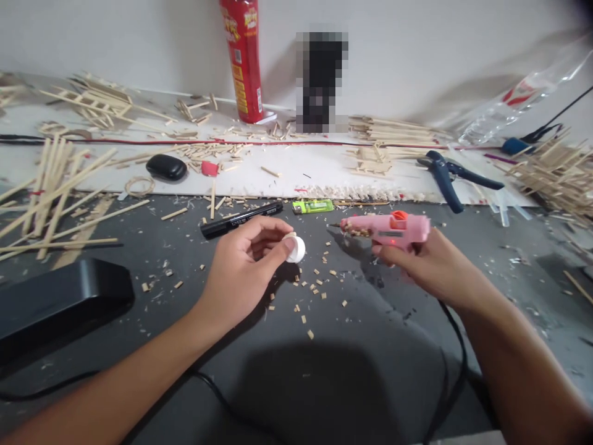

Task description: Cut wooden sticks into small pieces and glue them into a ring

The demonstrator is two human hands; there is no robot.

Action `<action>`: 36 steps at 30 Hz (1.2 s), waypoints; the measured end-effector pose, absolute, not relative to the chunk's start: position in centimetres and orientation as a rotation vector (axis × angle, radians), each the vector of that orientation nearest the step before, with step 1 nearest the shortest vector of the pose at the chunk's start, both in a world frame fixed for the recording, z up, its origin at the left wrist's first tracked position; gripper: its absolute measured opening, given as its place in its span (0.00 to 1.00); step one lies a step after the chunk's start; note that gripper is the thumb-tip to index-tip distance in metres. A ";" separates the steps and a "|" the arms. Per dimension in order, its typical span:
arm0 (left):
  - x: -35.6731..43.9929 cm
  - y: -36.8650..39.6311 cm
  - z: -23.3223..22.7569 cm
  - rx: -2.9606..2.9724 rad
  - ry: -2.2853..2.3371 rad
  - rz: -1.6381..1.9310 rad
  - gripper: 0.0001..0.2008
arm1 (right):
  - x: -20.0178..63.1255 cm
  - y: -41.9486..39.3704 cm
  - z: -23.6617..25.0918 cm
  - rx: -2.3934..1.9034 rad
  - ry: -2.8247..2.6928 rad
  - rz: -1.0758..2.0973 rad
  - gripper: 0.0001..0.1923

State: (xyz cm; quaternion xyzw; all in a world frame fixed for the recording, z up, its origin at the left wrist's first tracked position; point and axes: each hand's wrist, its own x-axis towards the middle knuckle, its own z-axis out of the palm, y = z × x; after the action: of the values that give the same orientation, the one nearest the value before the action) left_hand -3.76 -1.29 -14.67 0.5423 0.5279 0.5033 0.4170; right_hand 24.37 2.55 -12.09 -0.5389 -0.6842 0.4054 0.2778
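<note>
Between the thumb and fingers of my left hand (245, 266) is a small round white cap (295, 248), held above the dark table. A tiny bit of wood seems to show at its upper edge. My right hand (430, 266) is wrapped round a pink hot glue gun (393, 230), whose nozzle points left toward the cap, apart from it. Bits of wood or dried glue cling near the nozzle, and a small red light glows on its side. Several tiny cut wood pieces (315, 287) lie scattered on the table below and between my hands.
Behind my hands lie a black marker (241, 219), a green lighter (312, 206) and blue-handled cutters (447, 176). Wooden sticks (55, 191) pile up at left. A black box (69, 303) stands near my left arm. A red can (243, 62) and a plastic bottle (523, 99) stand behind.
</note>
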 end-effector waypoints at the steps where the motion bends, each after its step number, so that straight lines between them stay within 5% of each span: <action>1: -3.8 -1.2 -14.7 1.347 1.322 1.255 0.07 | 24.2 2.4 -12.5 -1.428 -1.764 1.107 0.10; 9: -3.8 -1.2 -15.7 1.266 1.313 1.213 0.08 | 23.8 0.2 -16.8 -1.386 -1.525 1.420 0.12; 17: -3.5 -1.1 -15.6 1.225 1.326 1.192 0.01 | 23.6 0.4 -16.1 -1.219 -1.807 1.263 0.05; 32: -3.7 -1.4 -15.5 1.315 1.341 1.164 0.02 | 23.1 0.7 -15.3 -1.111 -2.046 0.991 0.16; 36: -3.6 -1.2 -15.5 1.336 1.339 1.175 0.02 | 23.1 0.8 -15.2 -1.155 -2.049 0.954 0.12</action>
State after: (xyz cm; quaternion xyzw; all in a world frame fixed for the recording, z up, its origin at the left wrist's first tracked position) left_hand -3.59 -1.17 -15.51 0.5384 0.5395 0.4736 0.4415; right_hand 23.08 0.82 -15.24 -0.4346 -0.7708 0.3588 0.2971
